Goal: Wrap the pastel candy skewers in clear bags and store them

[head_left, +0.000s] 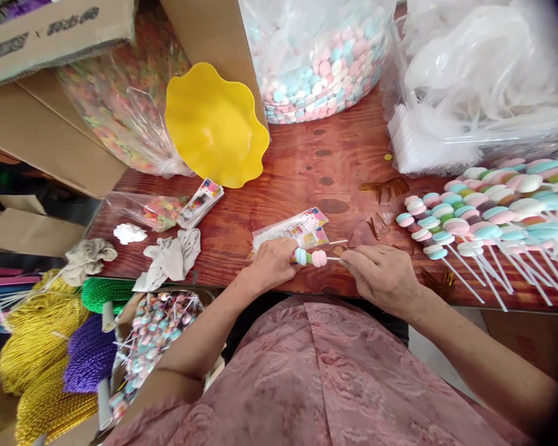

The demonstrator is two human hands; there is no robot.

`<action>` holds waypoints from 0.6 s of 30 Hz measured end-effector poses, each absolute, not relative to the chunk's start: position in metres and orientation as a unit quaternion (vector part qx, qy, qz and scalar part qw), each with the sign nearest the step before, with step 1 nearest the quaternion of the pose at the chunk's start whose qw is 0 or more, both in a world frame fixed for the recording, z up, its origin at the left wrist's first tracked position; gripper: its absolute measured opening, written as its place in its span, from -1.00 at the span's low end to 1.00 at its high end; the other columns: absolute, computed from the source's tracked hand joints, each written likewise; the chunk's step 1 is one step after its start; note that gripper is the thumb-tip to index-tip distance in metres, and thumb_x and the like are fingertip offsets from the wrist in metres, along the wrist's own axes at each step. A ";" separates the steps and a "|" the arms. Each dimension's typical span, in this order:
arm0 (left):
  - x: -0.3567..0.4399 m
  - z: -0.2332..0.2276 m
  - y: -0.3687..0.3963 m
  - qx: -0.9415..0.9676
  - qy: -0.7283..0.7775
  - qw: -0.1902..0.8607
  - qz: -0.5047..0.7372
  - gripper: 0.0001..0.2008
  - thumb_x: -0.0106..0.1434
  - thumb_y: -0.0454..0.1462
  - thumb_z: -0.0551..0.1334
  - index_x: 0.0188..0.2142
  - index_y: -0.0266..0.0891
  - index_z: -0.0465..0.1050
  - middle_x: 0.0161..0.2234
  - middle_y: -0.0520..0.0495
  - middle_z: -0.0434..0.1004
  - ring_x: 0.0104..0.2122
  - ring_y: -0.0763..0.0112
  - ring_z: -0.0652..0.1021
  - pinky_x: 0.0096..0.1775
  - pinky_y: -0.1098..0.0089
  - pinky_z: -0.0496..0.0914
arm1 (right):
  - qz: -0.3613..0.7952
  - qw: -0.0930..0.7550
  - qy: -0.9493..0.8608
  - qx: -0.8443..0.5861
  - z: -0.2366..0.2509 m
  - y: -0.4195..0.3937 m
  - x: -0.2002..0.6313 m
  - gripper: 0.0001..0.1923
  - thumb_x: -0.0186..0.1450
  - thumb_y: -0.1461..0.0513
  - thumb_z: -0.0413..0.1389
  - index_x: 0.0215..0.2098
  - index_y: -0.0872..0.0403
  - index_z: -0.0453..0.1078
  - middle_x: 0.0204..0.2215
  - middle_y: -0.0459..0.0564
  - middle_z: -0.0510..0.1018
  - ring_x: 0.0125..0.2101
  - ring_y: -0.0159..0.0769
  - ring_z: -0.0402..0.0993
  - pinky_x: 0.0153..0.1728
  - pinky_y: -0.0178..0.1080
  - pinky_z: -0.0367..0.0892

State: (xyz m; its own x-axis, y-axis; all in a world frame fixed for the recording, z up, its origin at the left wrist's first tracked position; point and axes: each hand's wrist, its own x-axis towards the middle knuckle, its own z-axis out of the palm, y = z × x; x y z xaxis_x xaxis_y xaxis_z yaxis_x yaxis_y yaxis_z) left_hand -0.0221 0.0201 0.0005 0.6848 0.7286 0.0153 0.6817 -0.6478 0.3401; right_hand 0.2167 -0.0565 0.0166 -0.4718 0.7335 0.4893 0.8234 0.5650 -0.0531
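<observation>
My left hand (pixel 273 263) grips one end of a marshmallow skewer (pixel 311 257) with blue, green and pink pieces, held just above the near edge of the red wooden table (pixel 307 164). My right hand (pixel 382 275) pinches the white stick end of the same skewer. Small printed packets (pixel 297 230) lie right behind my left hand.
A pile of finished marshmallow skewers (pixel 488 214) lies at the right. At the back stand a yellow wavy bowl (pixel 216 127), bags of pastel candies (pixel 316 62), a bag of white sticks (pixel 423 148) and cardboard boxes (pixel 51 37). Gold, green and purple twist ties (pixel 51 347) and wrapped lollipops (pixel 153 334) sit lower left.
</observation>
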 end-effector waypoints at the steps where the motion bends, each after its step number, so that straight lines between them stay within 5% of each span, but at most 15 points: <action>1: -0.021 0.000 0.019 0.908 0.381 0.157 0.073 -0.86 0.20 -0.23 0.28 -0.41 -0.24 0.37 -0.41 -0.08 0.52 -0.38 0.29 0.51 -0.35 0.34 0.33 | -0.096 0.222 -0.858 -0.453 0.018 -0.055 0.217 -0.78 0.35 0.35 -0.03 -0.38 0.10 0.41 -0.54 -0.05 0.47 -0.51 -0.36 0.32 -0.41 -0.26 0.12; 12: -0.010 0.004 0.013 0.939 0.313 0.128 0.067 -0.77 0.21 -0.36 0.19 -0.11 -0.29 0.36 -0.24 -0.19 0.58 -0.21 0.17 0.57 -0.20 0.26 0.42 | 0.048 -0.032 -0.865 -0.498 0.045 -0.045 0.226 -0.71 0.28 0.39 -0.06 -0.19 0.10 0.47 -0.49 0.01 0.57 -0.54 -0.35 0.33 -0.48 -0.23 -0.13; 15: -0.004 0.005 0.012 0.948 0.281 0.141 0.053 -0.73 0.27 -0.29 0.19 -0.05 -0.31 0.33 -0.23 -0.21 0.58 -0.20 0.16 0.58 -0.20 0.24 0.44 | 0.064 -0.051 -0.861 -0.502 0.046 -0.040 0.226 -0.61 0.27 0.38 -0.03 -0.02 0.03 0.47 -0.47 -0.01 0.59 -0.55 -0.33 0.36 -0.49 -0.23 -0.14; 18: 0.002 0.005 0.012 0.947 0.262 0.178 0.053 -0.69 0.32 -0.23 0.18 0.01 -0.30 0.29 -0.17 -0.23 0.58 -0.16 0.16 0.59 -0.16 0.23 0.45 | 0.066 -0.002 -0.860 -0.506 0.046 -0.033 0.228 -0.66 0.28 0.34 0.03 -0.06 -0.01 0.52 -0.56 -0.06 0.55 -0.61 -0.37 0.34 -0.52 -0.23 -0.18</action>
